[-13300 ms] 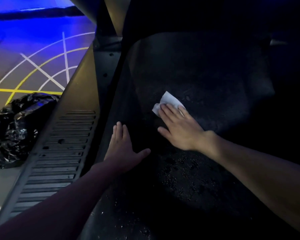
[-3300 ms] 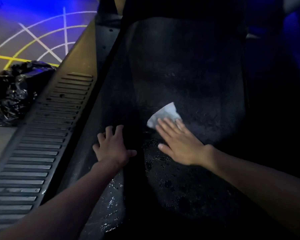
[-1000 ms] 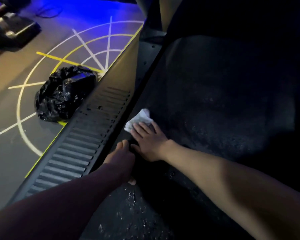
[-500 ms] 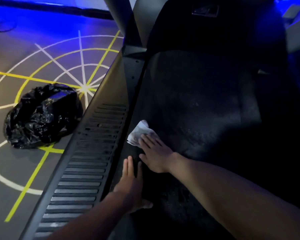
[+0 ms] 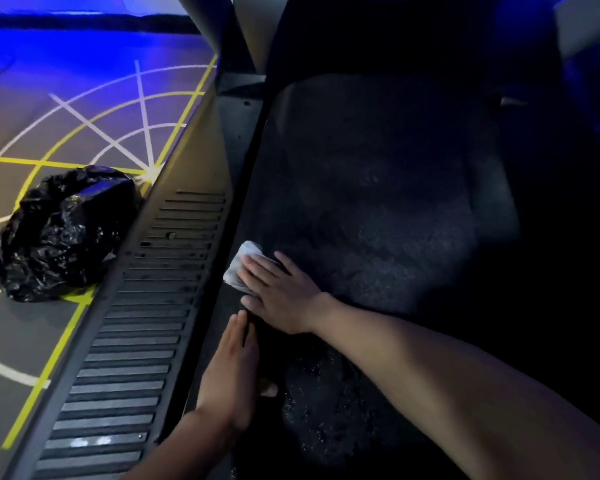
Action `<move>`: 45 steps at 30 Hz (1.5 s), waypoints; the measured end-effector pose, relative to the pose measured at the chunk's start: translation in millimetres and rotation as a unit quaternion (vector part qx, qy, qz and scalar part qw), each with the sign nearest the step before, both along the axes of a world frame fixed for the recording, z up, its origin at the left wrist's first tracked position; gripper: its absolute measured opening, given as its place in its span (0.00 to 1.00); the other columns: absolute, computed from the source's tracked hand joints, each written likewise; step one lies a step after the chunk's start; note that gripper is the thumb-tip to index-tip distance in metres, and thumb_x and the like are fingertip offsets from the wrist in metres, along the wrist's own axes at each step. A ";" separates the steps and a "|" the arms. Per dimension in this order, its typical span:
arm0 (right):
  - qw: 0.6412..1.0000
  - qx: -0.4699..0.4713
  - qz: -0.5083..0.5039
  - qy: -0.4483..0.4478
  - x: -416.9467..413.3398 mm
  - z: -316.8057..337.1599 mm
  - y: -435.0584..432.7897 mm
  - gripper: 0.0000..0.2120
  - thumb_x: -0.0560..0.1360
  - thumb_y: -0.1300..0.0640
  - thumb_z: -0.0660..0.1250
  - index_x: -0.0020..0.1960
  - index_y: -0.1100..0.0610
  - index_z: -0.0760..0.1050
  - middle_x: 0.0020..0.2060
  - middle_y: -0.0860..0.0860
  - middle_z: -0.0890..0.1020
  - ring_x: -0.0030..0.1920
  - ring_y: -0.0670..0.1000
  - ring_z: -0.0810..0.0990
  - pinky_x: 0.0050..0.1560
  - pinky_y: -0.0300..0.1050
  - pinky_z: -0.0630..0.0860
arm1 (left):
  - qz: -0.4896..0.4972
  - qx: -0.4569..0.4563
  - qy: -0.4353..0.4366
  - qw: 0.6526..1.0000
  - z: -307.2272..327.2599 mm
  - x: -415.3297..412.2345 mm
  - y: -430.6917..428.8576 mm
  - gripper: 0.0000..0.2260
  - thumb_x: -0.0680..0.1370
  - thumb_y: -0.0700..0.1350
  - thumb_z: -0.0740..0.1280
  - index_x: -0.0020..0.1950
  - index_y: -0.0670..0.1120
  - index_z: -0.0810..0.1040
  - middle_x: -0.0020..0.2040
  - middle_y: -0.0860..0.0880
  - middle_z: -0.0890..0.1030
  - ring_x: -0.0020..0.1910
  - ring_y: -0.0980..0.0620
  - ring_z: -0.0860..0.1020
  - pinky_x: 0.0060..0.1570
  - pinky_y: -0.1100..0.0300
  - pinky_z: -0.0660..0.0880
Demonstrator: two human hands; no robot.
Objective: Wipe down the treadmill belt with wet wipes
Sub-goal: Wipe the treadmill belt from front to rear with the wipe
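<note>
White wet wipe (image 5: 238, 265), crumpled into a small pad, lying at the left edge of the treadmill belt (image 5: 378, 202), about halfway between near and far and just beside the side rail (image 5: 136, 341). The right hand (image 5: 281, 296) lies flat on the wipe, its fingers (image 5: 257, 271) straight and slightly apart and pressing the pad onto the belt; the wipe's far-left part shows beyond the fingertips. The belt is black and finely textured. A duller grey patch lies at its middle, and droplets (image 5: 319, 410) glisten on its near part, below the right forearm. Its right side is lost in shadow. The left hand (image 5: 232, 375) rests palm down on the belt's left margin, just near of the right hand, with its fingers straight and together, pointing away, and the thumb tip showing to the right. The side rail is grey, with a row of raised horizontal ribs running from near to far. A crumpled black plastic bag (image 5: 59, 230) sits on the floor (image 5: 14, 327) to the left of the rail, touching or almost touching its outer edge. The floor is grey and marked with yellow and white lines and arcs (image 5: 146, 133) radiating from a point beside the rail. Blue light washes the far left of the room, where a pale upright post (image 5: 215, 26) rises at the rail's far end.
</note>
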State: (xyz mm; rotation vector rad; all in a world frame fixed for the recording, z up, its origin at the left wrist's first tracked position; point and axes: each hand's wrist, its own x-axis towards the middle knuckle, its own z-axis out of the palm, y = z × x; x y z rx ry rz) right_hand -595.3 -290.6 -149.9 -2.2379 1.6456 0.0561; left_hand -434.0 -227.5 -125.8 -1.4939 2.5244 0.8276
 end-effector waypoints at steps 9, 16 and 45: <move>0.991 -0.087 0.093 0.037 0.0 -14.3 -0.7 0.30 0.82 0.44 0.37 0.81 0.54 0.46 0.81 0.49 0.49 0.80 0.48 0.43 0.77 0.54 0.40 | 0.003 -0.034 0.067 0.997 -7.8 11.8 -5.8 0.47 0.61 0.50 0.79 0.77 0.48 0.63 0.78 0.56 0.57 0.78 0.53 0.53 0.74 0.60 0.59; 0.988 -0.064 0.140 0.003 10.2 -13.6 6.5 0.26 0.85 0.47 0.43 0.81 0.52 0.46 0.81 0.49 0.47 0.80 0.49 0.42 0.78 0.55 0.40 | -0.004 -0.041 0.061 0.997 -8.1 15.2 -4.2 0.39 0.64 0.51 0.78 0.73 0.47 0.69 0.76 0.57 0.59 0.76 0.53 0.62 0.66 0.65 0.67; 0.997 -0.018 0.071 0.039 -9.7 16.8 63.0 0.30 0.83 0.44 0.48 0.80 0.54 0.47 0.80 0.56 0.47 0.79 0.54 0.35 0.75 0.63 0.34 | -0.028 -0.045 -0.121 0.991 7.6 -4.7 -5.1 0.42 0.69 0.56 0.75 0.76 0.45 0.59 0.80 0.50 0.46 0.79 0.52 0.48 0.65 0.55 0.72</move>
